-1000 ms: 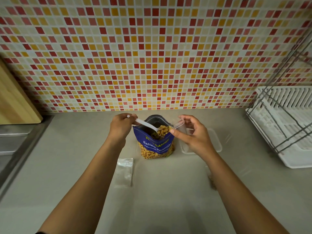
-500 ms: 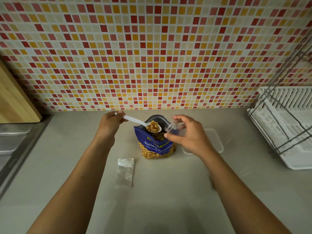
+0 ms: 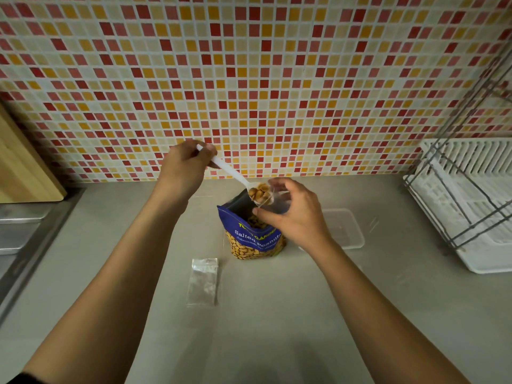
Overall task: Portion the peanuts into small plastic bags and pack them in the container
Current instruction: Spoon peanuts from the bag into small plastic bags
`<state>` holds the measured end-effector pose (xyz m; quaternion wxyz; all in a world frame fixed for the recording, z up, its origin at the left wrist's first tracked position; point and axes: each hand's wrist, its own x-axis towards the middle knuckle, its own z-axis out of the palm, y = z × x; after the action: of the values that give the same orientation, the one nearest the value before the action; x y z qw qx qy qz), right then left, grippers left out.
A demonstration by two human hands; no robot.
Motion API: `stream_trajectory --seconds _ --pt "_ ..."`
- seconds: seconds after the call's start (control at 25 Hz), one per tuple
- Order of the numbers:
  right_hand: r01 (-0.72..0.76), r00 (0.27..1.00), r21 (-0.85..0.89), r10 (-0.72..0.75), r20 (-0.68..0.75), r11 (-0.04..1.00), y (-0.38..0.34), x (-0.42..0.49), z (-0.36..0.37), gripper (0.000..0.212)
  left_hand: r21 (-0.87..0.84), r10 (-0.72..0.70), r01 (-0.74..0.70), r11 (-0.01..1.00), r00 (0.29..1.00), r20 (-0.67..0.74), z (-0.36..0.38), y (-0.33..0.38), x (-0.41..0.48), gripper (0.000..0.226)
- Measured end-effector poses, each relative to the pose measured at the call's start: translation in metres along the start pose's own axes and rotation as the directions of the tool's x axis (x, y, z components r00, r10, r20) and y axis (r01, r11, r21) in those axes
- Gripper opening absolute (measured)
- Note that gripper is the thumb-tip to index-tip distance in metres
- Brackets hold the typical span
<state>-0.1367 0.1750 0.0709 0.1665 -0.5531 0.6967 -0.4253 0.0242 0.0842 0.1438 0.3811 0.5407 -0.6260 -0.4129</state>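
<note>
From the head view, the left hand (image 3: 184, 169) has its fingers curled round the end of a white plastic spoon (image 3: 230, 171), raised above the counter (image 3: 277, 328) with the bowl sloping down to the right. The bowl carries a heap of peanuts (image 3: 259, 189) right at the mouth of a small plastic bag (image 3: 278, 202). The right hand (image 3: 293, 217) pinches that bag by its rim between thumb and fingers, holding it open over the blue Salted Peanuts pouch (image 3: 256, 239), which stands open toward the back edge of the counter, about midway along. A clear plastic container (image 3: 343, 228) sits just right of the pouch, partly behind the right wrist, and looks empty. A second small zip bag (image 3: 203, 281) lies flat in front of the pouch, to its left. The held bag looks thin, limp and slippery — it will likely sag once loaded, so the rim is the place to hold it, with the mouth kept wide. The nuts are loose and roll easily — a slow tip over the pouch should catch strays. A white dish rack (image 3: 471, 203) fills the counter's right end.
</note>
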Motion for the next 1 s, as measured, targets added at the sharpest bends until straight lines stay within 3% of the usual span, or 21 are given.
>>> stream_trajectory --seconds 0.16,0.28,0.4,0.48,0.6,0.72,0.84,1.0 --pt "-0.024 0.997 0.151 0.036 -0.075 0.988 -0.007 -0.003 0.005 0.057 0.278 0.331 -0.327 0.903 0.943 0.037 0.003 0.024 -0.013 0.024" --pt "-0.062 0.992 0.24 0.086 -0.091 0.969 -0.007 -0.004 0.006 0.055 0.312 0.414 -0.381 0.87 0.909 -0.044 -0.006 0.034 -0.016 0.027" --pt "-0.105 0.987 0.333 0.139 -0.081 0.937 0.001 -0.006 -0.001 0.053 0.183 0.287 -0.261 0.948 0.948 -0.136 -0.014 0.021 -0.004 0.026" --pt "-0.153 0.977 0.393 0.2 -0.081 0.907 0.01 -0.008 -0.004 0.053 0.24 0.221 -0.2 0.95 0.973 -0.064 -0.002 -0.003 -0.002 0.025" --pt "-0.209 0.967 0.429 0.251 -0.043 0.879 0.021 -0.012 -0.003 0.049 0.512 0.247 -0.263 0.818 0.964 0.1 0.031 -0.046 -0.009 0.022" --pt "-0.256 0.965 0.358 0.257 0.047 0.898 0.026 -0.016 -0.001 0.05 0.668 0.113 -0.212 0.713 0.975 0.189 0.056 -0.064 -0.014 0.024" --pt "-0.278 0.961 0.334 0.263 0.09 0.901 0.03 -0.018 0.0 0.051 0.591 -0.044 -0.05 0.805 0.989 0.143 0.069 -0.066 -0.011 0.023" --pt "-0.282 0.959 0.321 0.262 0.105 0.904 0.033 -0.018 -0.003 0.051 0.379 -0.093 0.059 0.923 0.993 0.071 0.067 -0.069 -0.003 0.026"
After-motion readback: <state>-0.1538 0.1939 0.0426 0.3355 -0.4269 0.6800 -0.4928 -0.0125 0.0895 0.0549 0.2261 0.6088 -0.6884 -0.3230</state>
